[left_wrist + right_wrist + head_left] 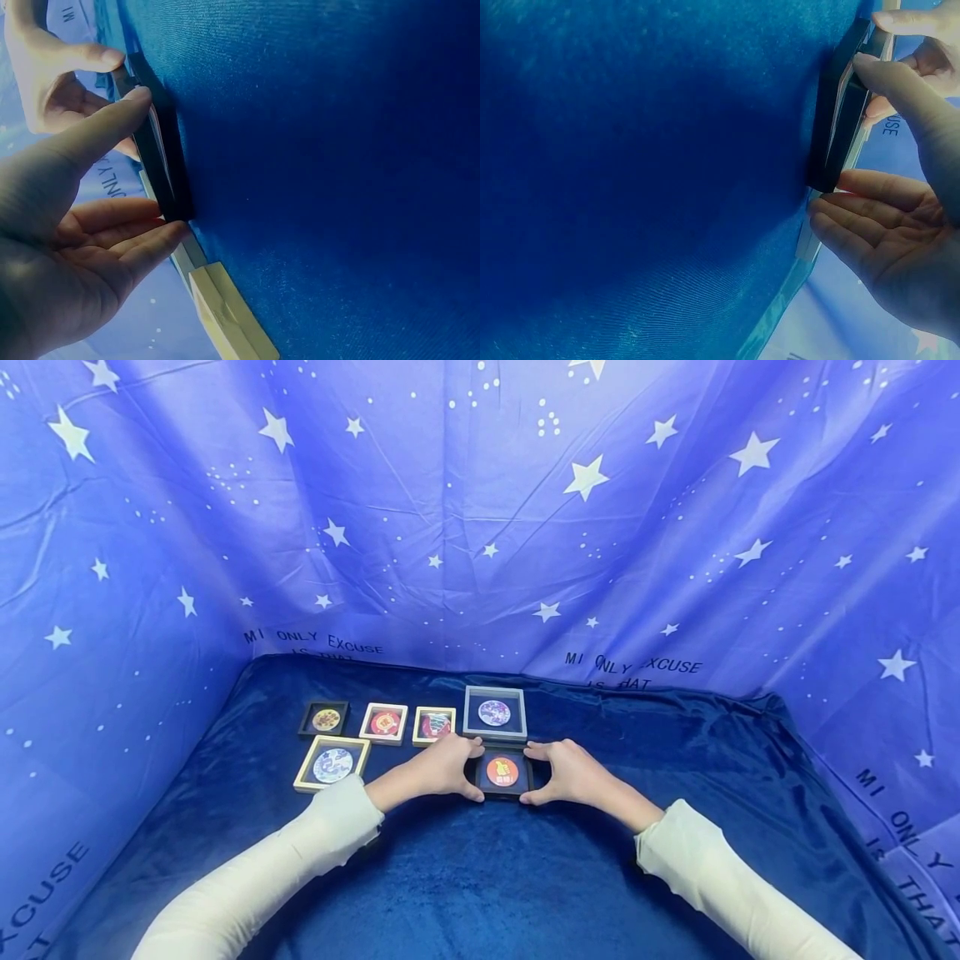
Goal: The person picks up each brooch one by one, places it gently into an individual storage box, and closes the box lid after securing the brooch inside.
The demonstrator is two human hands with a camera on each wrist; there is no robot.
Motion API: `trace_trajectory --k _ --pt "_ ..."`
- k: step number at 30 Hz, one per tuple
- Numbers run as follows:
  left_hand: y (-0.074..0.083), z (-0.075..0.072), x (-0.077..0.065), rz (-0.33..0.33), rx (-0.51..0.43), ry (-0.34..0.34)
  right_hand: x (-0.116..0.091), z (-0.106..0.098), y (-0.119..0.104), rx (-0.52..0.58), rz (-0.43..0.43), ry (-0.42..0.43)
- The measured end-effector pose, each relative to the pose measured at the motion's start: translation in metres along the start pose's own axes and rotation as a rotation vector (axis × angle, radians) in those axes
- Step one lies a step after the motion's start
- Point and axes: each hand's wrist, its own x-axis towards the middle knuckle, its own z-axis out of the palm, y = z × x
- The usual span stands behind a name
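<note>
Both hands hold a small black square display case (504,795) on the blue cloth, with an orange-red round badge (502,771) inside. My left hand (447,766) grips its left side, thumb at the near corner and fingers at the far one. On the opposite side my right hand (572,771) grips the same way. In the left wrist view, the black case (174,161) shows two halves with a thin gap between them and a pale edge inside. The right wrist view shows the same gap in the black case (826,139).
Directly behind stands a grey-framed case (495,689) with a purple badge. To the left are a small black case (346,718), a white-framed case (365,727) and a cream-framed case (433,711). A larger cream case (303,777) lies nearer. Starry curtains (465,510) surround the cloth.
</note>
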Motion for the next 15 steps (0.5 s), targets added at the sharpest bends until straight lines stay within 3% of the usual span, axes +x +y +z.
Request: trace_trajectory --k 7,15 --pt "0.0055 0.0029 0.0062 0.008 0.146 -0.009 -0.0014 0.0024 -0.0022 -0.007 0.016 0.017" --pt "0.0063 0.003 0.008 -0.015 0.14 0.0 0.0022 0.0026 -0.0043 -0.028 0.025 0.018"
